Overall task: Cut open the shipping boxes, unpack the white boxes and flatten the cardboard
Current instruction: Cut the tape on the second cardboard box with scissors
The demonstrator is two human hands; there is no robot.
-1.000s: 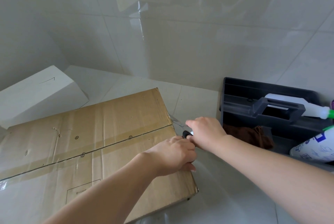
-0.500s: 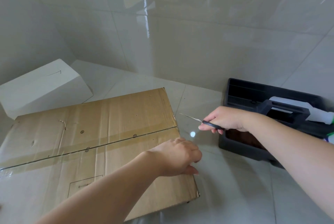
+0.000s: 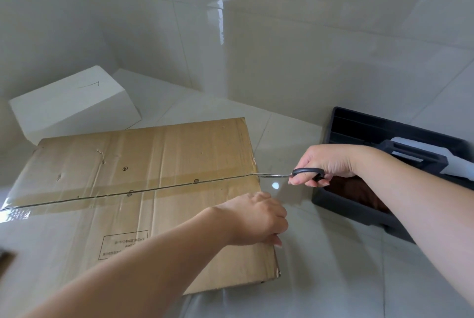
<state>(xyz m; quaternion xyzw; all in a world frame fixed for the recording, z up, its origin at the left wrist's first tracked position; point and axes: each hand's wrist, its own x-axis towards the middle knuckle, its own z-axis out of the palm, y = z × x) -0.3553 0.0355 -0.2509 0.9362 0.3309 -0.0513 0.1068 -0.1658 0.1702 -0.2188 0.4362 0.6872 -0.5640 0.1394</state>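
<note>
Your right hand (image 3: 325,164) is curled around the black handle of the scissors (image 3: 295,173), with the thin metal blades pointing left and their tip meeting the right edge of the cardboard shipping box (image 3: 159,184), right where the taped centre seam (image 3: 128,193) runs out. The seam, under clear tape, crosses the whole top of the box from that edge to the left one.

Your left hand (image 3: 259,220) rests on the box top at its right edge, nearer to you than the seam, fingers bent down over the edge (whether they actually clamp the cardboard, you cannot tell from here).

The shipping box lies flat on the tiled floor (image 3: 320,279), its top flaps closed, a printed label (image 3: 125,243) on the near flap. Behind its far left corner a white box (image 3: 71,105) sits on the floor, tilted, touching or nearly touching the cardboard.

To the right of the shipping box, apart from it, a dark plastic caddy (image 3: 359,212) stands by the tiled wall (image 3: 282,48); it holds a brown cloth (image 3: 356,194) and a white bottle (image 3: 436,156) under its handle.
</note>
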